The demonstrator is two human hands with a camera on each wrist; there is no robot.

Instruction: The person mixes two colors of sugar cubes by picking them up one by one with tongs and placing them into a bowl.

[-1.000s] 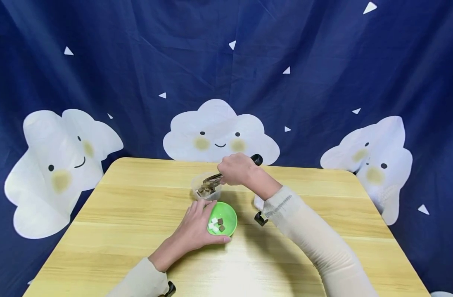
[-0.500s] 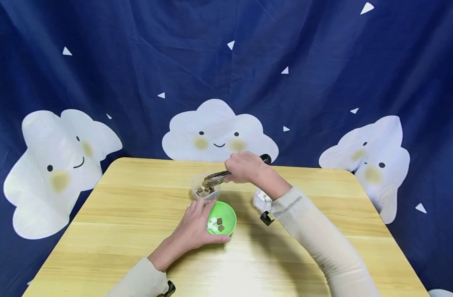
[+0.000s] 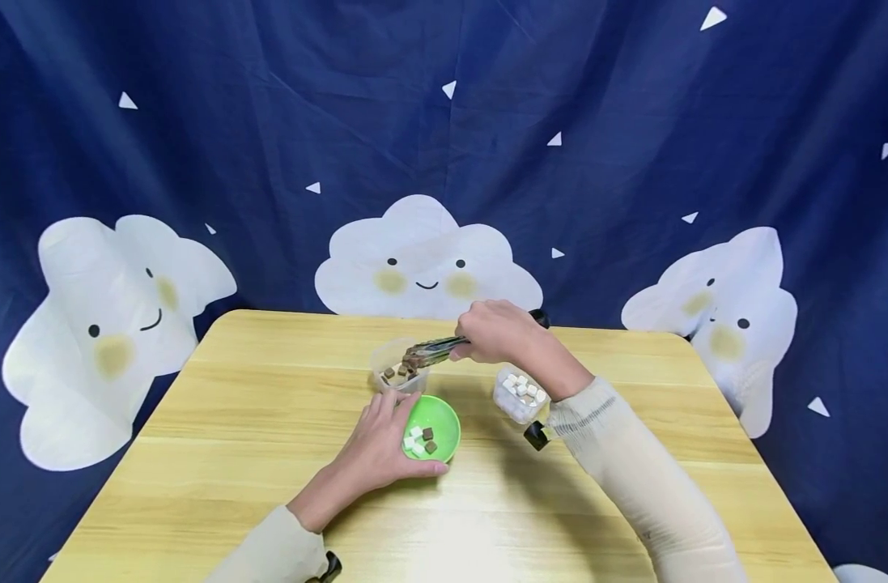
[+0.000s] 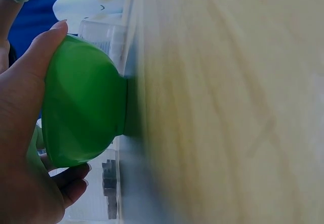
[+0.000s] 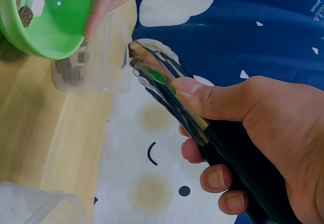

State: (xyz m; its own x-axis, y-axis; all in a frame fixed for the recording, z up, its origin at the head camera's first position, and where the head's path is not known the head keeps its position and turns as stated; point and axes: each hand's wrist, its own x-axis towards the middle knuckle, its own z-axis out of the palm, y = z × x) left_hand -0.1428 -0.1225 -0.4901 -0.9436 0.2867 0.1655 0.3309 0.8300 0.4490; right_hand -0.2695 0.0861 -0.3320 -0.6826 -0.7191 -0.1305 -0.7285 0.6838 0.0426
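My left hand (image 3: 378, 449) grips a green bowl (image 3: 447, 433), thumb on the near side and fingers on the far side. The bowl stands on the table with several white cubes (image 3: 414, 441) and two brown cubes (image 3: 429, 435) inside. My right hand (image 3: 494, 330) holds metal tongs (image 3: 435, 350) with black handles, squeezed nearly together. Their tips are over a clear container (image 3: 378, 376) of brown cubes behind the bowl. In the right wrist view a small brown piece (image 5: 132, 51) shows at the tips of the tongs.
A second clear container (image 3: 512, 409), filled with white cubes, stands right of the bowl, partly behind the right wrist. The wooden table (image 3: 232, 429) ends at a blue curtain (image 3: 269, 162) with cloud prints. A black wrist strap (image 3: 537, 436) hangs beside that container.
My right hand has drawn the tongs to the right, their tips rising from deeper in the brown-cube container. The white-cube container has come out from behind my right wrist. My left hand stays on the bowl.
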